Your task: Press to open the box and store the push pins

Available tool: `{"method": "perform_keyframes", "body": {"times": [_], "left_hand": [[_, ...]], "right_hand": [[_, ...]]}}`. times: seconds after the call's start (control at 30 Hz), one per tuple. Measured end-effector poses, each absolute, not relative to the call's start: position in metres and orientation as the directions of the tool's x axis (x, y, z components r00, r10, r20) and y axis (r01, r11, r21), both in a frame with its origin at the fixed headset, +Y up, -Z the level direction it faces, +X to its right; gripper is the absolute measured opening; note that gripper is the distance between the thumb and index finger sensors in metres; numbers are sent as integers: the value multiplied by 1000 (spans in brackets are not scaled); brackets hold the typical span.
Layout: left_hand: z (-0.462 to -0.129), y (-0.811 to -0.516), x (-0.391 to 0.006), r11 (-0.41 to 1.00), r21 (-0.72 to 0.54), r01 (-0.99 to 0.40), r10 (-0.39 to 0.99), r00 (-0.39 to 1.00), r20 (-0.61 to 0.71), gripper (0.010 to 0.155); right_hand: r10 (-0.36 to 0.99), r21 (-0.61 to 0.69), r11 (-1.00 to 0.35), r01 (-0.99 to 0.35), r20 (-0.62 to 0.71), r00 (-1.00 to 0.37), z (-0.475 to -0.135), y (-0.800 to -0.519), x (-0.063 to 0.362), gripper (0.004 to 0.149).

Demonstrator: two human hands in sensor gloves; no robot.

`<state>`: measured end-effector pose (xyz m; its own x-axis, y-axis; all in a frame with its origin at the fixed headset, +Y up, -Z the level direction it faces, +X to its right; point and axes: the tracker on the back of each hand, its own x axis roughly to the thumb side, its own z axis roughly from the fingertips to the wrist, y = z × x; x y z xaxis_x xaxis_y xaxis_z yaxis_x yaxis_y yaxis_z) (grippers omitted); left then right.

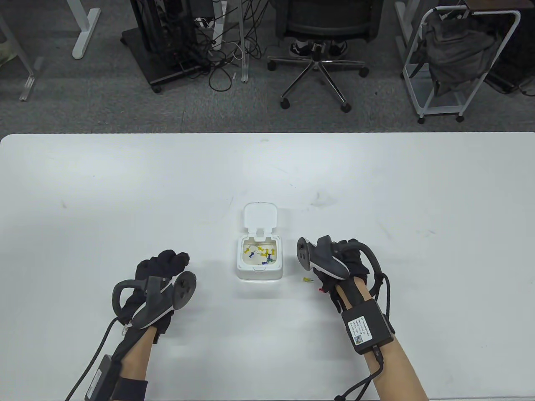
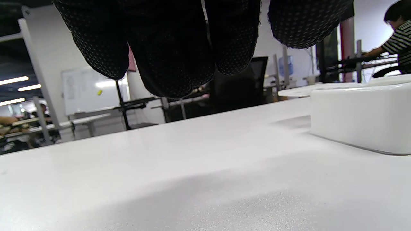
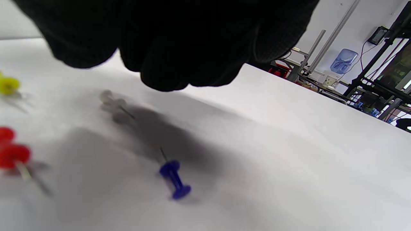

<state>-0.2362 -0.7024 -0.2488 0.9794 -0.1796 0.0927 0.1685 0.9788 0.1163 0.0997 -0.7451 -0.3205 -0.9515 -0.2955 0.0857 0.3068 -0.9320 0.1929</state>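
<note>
The white box (image 1: 259,267) stands open at the table's middle, its lid (image 1: 260,215) tipped back. Several yellow and blue push pins (image 1: 261,252) lie inside. My left hand (image 1: 177,260) rests left of the box, fingers loosely curled and empty; its fingertips (image 2: 173,83) hang above the table beside the box wall (image 2: 359,118). My right hand (image 1: 328,280) hovers right of the box with its fingers (image 3: 167,70) bunched over loose pins; I see no pin between them. Under it lie a blue pin (image 3: 173,179), a clear pin (image 3: 112,107), a red pin (image 3: 13,154) and a yellow pin (image 3: 8,85).
In the table view, the yellow pin (image 1: 308,280) and the red pin (image 1: 322,289) show at the right hand's left edge. The white table (image 1: 125,188) stretches wide around the box. An office chair (image 1: 317,50) and a cart (image 1: 455,62) stand beyond its far edge.
</note>
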Motion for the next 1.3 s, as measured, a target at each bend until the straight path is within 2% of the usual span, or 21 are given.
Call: {"method": "perform_keyframes", "body": {"times": [0.23,0.43,0.63,1.03,1.3], "left_hand": [[-249,-703,-236,979,111,169,-180,979,91,58],[-249,-703,-236,979,109,171,-181,979,91,58],[-249,-702,-237,979,111,169,-179,980,89,58],[-252,-703,-237,980,103,173,-182,979,88,58],[-252,-703,-238,980,102,172,-182,979,88,58]], "right_hand": [[-334,199,-917,346,91,-938,-317,-757,102,48],[-360,145,-918,369,85,-929,-318,-760,99,41],[-440,128,-882,453,119,-890,-316,-764,90,42],[-348,149,-921,360,97,-932,-318,-753,94,42],[-266,87,-957,277,113,-957,-324,-724,80,43]]}}
